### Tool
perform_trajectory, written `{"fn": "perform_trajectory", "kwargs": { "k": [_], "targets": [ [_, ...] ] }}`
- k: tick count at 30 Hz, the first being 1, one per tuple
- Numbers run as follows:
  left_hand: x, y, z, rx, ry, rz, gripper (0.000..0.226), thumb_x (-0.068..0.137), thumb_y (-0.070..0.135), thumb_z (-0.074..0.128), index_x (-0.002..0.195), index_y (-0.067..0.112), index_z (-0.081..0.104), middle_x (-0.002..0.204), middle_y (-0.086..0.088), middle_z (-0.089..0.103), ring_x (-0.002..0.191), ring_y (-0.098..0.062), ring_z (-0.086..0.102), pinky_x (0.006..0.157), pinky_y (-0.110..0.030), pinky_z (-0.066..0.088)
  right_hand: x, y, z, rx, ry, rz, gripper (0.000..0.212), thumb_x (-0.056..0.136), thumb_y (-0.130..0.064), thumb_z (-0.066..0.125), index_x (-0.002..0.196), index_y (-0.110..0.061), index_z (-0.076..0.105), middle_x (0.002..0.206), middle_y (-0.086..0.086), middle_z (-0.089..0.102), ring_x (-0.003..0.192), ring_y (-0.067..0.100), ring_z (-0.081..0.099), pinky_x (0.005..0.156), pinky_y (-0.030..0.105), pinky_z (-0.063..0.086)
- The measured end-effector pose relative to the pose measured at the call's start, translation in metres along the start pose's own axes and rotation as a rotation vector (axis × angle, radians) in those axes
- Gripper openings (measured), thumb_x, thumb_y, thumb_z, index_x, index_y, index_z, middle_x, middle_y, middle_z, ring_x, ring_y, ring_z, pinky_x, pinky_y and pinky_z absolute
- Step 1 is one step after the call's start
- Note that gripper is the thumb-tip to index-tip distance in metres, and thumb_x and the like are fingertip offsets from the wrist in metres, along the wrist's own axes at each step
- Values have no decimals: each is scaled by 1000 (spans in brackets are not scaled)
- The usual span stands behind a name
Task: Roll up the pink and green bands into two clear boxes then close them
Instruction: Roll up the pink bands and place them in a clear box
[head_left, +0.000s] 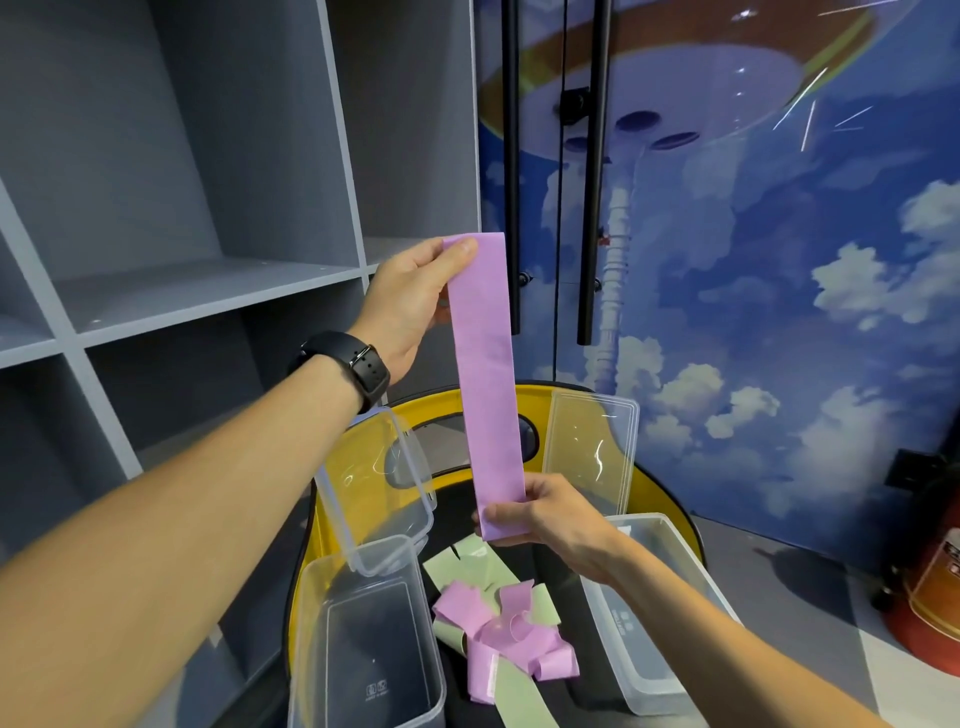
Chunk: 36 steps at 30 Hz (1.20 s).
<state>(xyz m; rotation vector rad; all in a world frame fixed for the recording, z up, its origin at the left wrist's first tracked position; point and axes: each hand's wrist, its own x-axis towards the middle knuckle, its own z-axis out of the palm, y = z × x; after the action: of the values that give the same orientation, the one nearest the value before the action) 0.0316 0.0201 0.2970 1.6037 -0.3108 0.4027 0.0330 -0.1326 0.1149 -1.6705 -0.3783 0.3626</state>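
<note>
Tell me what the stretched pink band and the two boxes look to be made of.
The pink band, held taut between the left hand and right hand, looks like thin matte elastic rubber or latex: flat, smooth, no weave visible. The left box and right box look like clear rigid plastic: see-through walls with glossy highlights.

Both clear boxes (363, 644) (654, 613) stand open-topped; the stretched pink band (485, 384) hangs between their lids.
</note>
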Motion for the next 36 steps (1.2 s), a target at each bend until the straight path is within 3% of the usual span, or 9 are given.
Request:
{"fn": "perform_trajectory", "kwargs": {
  "k": [9,12,18,21,27,32,36],
  "targets": [
    [-8,-16,3,-16,-7,-27,15,99,28,52,108,24,63,103,-2,67,96,-15,63,89,-33,52,1,8,-3,-24,5,36,20,88,-12,70,107,-9,66,99,2,69,91,15,67,85,29,57],
    [-17,-30,6,5,-17,-45,19,98,29,52,112,22,62,110,-7,65,100,-18,63,89,-34,52,0,16,-3,-52,12,68,22,87,-17,71,107,-16,65,105,-2,66,98,15,64,82,24,53],
    [-44,-66,12,1,-43,-112,21,97,30,54,112,21,65,100,-2,66,94,-15,63,83,-32,52,-4,28,-10,-52,7,84,32,85,-24,73,116,-24,63,116,-5,68,109,15,63,99,33,48],
    [-59,-85,12,-2,-52,-138,21,97,31,54,111,23,66,100,0,67,94,-15,63,83,-33,52,-9,18,-11,13,11,12,25,85,-21,72,108,-28,64,106,-11,71,98,6,67,82,20,50],
    [-76,-114,12,-47,-48,-208,18,96,30,54,107,25,67,98,2,70,96,-17,66,86,-35,54,-11,-11,-14,216,146,-213,41,77,-33,72,116,-23,66,112,-3,71,105,15,67,86,29,55],
    [-95,-147,10,-55,-21,-276,18,95,31,56,107,26,68,97,0,70,92,-14,65,79,-27,52,-11,-1,-15,261,264,-217,26,87,-15,69,113,-12,68,104,6,73,91,21,70,83,37,56],
    [-107,-179,7,-78,0,-332,19,94,30,57,108,24,70,97,-2,71,91,-16,65,84,-34,52,-10,26,-9,263,251,-195,18,88,-7,65,105,-12,70,91,5,74,79,18,67,77,32,54]
  ]
}}
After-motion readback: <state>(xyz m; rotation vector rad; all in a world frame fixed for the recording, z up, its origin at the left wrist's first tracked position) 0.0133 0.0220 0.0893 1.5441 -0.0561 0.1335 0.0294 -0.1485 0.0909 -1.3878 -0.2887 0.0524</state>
